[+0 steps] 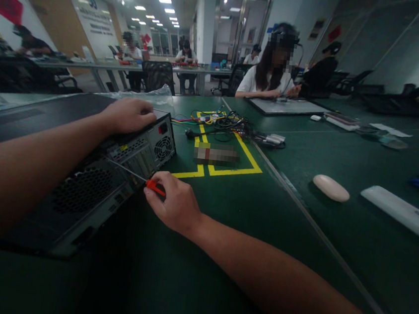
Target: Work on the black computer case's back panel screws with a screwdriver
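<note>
A dark computer case [86,191] lies on the green table at the left, its rear panel with fan grille and slots facing right. My left hand [129,115] rests on the top edge of the case near its rear corner, fingers bent over the edge; whether they hold anything is hidden. My right hand [176,203] pinches the orange handle of a screwdriver [154,187] just right of the case. Its thin shaft points up and left across the rear panel, and the tip is too dark to place exactly.
Beyond the case, tangled cables [231,124] lie across yellow tape [236,171] on the green table [262,222]. A pale oval object [331,188] and a white bar [402,212] lie at the right. Across the table, a person works over a flat panel [287,107].
</note>
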The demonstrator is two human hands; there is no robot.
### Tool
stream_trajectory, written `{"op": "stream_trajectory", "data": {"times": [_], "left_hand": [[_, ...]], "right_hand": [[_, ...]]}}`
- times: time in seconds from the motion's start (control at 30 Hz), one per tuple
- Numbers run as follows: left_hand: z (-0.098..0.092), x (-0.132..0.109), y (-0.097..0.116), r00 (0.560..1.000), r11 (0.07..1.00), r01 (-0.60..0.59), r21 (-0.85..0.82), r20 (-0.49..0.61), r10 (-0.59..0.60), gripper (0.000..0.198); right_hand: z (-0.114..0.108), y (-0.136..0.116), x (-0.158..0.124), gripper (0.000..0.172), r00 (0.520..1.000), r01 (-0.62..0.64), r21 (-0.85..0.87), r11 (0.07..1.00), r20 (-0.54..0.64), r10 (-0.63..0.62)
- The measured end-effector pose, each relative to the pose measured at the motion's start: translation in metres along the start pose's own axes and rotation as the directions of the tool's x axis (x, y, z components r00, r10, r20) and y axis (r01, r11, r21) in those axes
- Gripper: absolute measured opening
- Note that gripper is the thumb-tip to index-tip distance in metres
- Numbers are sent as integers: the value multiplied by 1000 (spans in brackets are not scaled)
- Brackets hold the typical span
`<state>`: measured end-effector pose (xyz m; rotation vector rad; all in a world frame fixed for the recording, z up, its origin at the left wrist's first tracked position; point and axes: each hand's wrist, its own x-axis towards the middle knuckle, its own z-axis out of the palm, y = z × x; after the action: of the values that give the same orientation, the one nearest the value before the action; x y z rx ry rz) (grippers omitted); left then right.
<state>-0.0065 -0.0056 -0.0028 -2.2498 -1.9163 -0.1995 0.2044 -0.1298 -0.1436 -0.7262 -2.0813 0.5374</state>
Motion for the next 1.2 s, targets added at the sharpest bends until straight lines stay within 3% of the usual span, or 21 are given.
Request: {"op": "stream_trajectory", "data": {"times": [1.2], "left_hand": [[-1, -1, 0, 1000, 1000, -10, 3, 1, 10, 43]], "right_hand": [[-2, -2, 1, 29, 999, -44, 18, 999, 23, 44]]}}
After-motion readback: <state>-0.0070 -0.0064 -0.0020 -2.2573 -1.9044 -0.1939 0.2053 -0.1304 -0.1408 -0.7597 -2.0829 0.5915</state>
